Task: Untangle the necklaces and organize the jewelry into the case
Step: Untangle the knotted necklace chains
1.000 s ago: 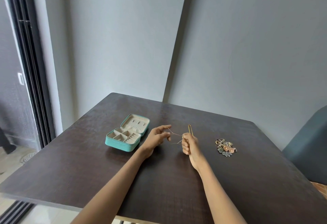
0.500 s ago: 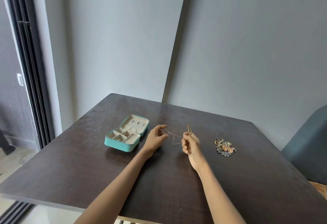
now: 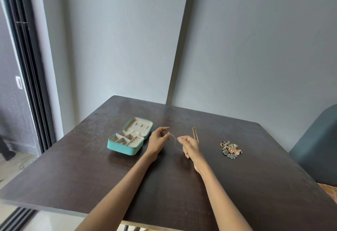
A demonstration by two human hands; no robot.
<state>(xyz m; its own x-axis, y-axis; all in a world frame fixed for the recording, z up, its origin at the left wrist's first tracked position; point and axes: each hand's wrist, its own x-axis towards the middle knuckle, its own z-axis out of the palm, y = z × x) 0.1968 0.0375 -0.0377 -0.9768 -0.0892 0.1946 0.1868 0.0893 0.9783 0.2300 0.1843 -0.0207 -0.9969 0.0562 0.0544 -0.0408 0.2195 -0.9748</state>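
Near the middle of the frame, just above a dark wood-grain counter (image 3: 164, 185), two bare hands hold a thin gold necklace chain (image 3: 174, 139) stretched between them. The left hand (image 3: 158, 140) pinches one end of the chain between thumb and fingertips, the other fingers loosely curled. The right hand (image 3: 190, 147) pinches the chain's other part at its fingertips, with the rest of the fingers curled inward; a slack loop of chain hangs down between the two hands toward the right palm. Just behind the right hand a slim gold U-shaped hairpin (image 3: 195, 134) stands up; whether the hand holds it or it lies on the counter behind cannot be told.

Left of the hands, an open teal jewelry case (image 3: 127, 138) lies flat on the counter, its lid folded back toward the wall. The lower half shows cream-lined compartments and a ribbed ring section; they look unfilled, though the detail is small.

Right of centre, well apart from the hands, a small heap of mixed jewelry (image 3: 230, 149) rests on the counter, with round orange-gold pieces and bluish ones among it. Grey walls meet in a corner behind the counter.
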